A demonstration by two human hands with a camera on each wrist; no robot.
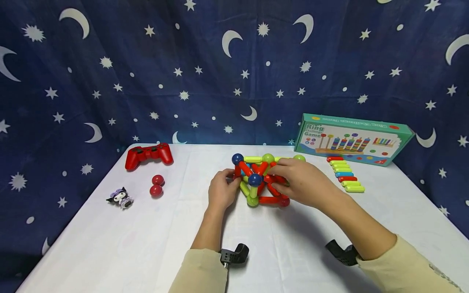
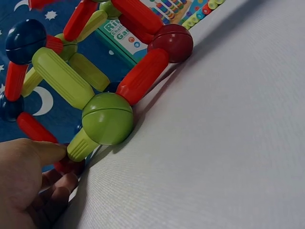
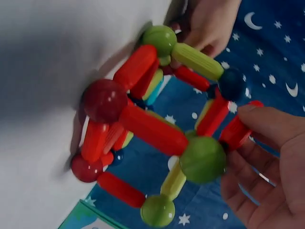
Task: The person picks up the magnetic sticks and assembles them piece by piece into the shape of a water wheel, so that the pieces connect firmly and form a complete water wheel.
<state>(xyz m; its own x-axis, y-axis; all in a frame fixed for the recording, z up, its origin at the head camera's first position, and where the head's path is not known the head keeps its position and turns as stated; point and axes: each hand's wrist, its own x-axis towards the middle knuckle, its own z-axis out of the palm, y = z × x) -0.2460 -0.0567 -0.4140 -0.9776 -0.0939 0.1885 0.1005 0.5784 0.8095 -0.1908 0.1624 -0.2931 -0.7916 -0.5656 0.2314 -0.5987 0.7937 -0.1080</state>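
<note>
A frame of magnetic rods and balls (image 1: 253,191) stands on the white table between the hands, made of red and yellow-green rods with red, green and dark blue balls. My left hand (image 1: 222,189) is at its left side. In the left wrist view, the thumb and fingers grip a dark red ball (image 2: 70,165) low on the frame, where a yellow-green rod (image 2: 82,144) ends. Over the right side reaches my right hand (image 1: 304,181), pinching a red rod (image 3: 237,132) between thumb and fingers. That rod lies beside a green ball (image 3: 203,160) and a dark blue ball (image 3: 231,84).
Loose rods (image 1: 344,174) lie in a row at right, before a green game box (image 1: 353,138). On the left are a red game controller (image 1: 149,156), two red balls (image 1: 156,191) and a small figurine (image 1: 121,198). A starry blue curtain (image 1: 205,81) hangs behind the table.
</note>
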